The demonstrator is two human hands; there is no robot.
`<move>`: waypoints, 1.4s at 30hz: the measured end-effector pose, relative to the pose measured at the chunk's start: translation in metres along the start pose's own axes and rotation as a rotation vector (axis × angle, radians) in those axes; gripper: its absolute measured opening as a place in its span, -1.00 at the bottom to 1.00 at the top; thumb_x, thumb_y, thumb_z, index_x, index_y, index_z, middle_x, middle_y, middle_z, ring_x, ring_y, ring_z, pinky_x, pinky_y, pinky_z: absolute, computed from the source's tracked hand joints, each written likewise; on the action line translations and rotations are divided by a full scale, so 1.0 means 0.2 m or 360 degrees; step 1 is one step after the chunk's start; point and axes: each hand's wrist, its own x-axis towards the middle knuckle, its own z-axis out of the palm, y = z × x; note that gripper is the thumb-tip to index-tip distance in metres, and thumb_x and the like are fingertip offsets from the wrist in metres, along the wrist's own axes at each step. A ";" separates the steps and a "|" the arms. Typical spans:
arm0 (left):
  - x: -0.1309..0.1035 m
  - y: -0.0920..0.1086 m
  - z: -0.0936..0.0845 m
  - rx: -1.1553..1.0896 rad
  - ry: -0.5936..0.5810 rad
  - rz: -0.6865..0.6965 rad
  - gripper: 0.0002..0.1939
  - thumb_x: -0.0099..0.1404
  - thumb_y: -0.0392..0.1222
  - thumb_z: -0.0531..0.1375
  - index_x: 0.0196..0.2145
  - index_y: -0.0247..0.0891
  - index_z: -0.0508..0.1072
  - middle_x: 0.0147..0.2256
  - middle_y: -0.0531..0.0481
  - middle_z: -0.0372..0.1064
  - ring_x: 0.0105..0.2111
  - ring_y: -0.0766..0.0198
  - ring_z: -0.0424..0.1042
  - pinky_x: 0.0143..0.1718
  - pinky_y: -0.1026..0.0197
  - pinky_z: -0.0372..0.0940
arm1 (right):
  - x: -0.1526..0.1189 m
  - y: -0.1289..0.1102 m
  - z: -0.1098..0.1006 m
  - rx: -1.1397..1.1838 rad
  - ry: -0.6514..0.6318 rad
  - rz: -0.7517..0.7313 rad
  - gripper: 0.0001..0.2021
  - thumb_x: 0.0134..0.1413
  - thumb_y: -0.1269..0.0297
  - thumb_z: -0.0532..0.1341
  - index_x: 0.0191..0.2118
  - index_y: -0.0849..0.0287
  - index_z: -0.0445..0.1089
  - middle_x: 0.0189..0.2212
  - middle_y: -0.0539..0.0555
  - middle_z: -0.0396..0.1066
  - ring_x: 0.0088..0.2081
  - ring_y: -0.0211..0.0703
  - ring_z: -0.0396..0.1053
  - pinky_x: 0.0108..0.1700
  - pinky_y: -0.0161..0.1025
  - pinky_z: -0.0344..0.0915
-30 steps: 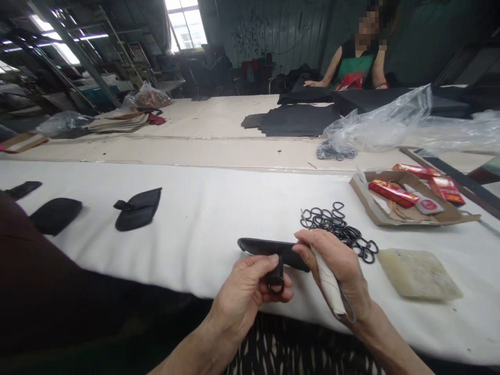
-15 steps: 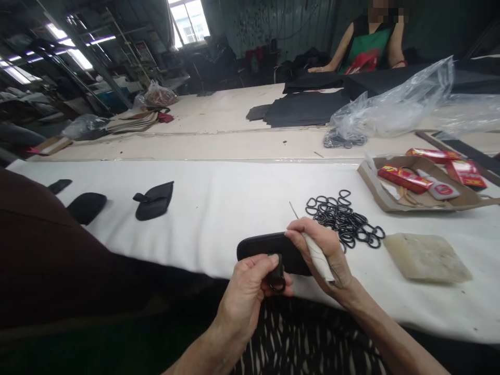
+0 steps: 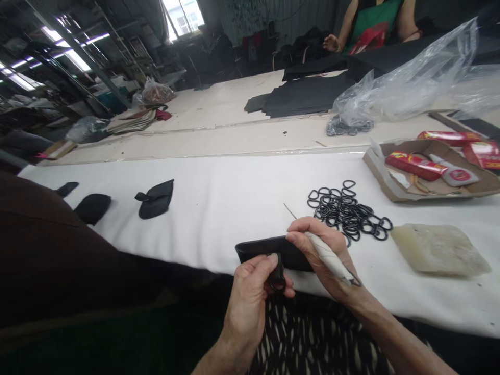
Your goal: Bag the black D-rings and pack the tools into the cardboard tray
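Note:
My left hand [image 3: 253,284] pinches a short black strap loop [image 3: 276,271] between thumb and fingers. A black D-ring [image 3: 278,286] sits in the loop's lower end. The strap lies against a flat black leather-like piece [image 3: 265,247] with a rounded corner, at the table's front edge. My right hand [image 3: 322,250] is closed around an awl-like tool [image 3: 326,255] with a white wrapped handle; its thin metal tip points up and left, clear of the piece. The right fingertips are at the piece's upper edge; whether they grip it is hidden. Beside this hand lies a pile of black D-rings [image 3: 344,208].
A yellowish block [image 3: 441,250] and a cardboard tray [image 3: 425,196] with red boxes are at the right. Black pieces [image 3: 157,200] lie at the left. Behind are plastic bags [image 3: 406,88] and stacked black sheets [image 3: 304,96]. A co-worker [image 3: 371,26] is across the table.
The view has shifted slightly. The black piece has tipped a little, and the tool's tip has swung slightly left. Both hands keep their holds. The co-worker's hand has lifted from the table.

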 end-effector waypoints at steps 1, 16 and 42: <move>0.00 0.00 0.00 -0.0001 0.0003 0.0003 -0.72 0.15 -0.09 0.22 -0.58 -0.35 0.36 -0.65 -0.02 0.37 -0.64 0.31 0.35 -0.52 0.29 0.26 | 0.00 0.00 0.00 0.0002 0.0006 -0.0011 -0.86 0.14 0.22 0.18 -0.40 0.12 0.37 -0.58 -0.12 0.27 -0.56 -0.37 0.18 -0.51 -0.41 0.12; -0.02 -0.01 0.01 0.0033 0.0026 0.0058 -0.67 0.18 -0.05 0.20 -0.59 -0.35 0.35 -0.66 -0.02 0.35 -0.66 0.32 0.32 -0.56 0.28 0.26 | -0.10 -0.02 -0.05 -0.0490 0.0319 -0.0516 -0.97 0.13 0.38 0.17 -0.31 0.12 0.35 -0.49 -0.02 0.32 -0.45 -0.26 0.28 -0.39 -0.30 0.22; 0.01 0.10 -0.04 0.0004 -0.0363 -0.0373 -0.62 0.09 0.02 0.16 -0.68 -0.34 0.35 -0.81 0.04 0.20 -0.82 0.38 0.19 -0.70 0.34 0.17 | -0.14 -0.10 0.00 -0.0754 -0.0036 -0.1183 -0.80 0.14 0.59 0.02 -0.39 0.19 0.26 -0.38 0.13 0.47 -0.47 -0.23 0.27 -0.42 -0.29 0.21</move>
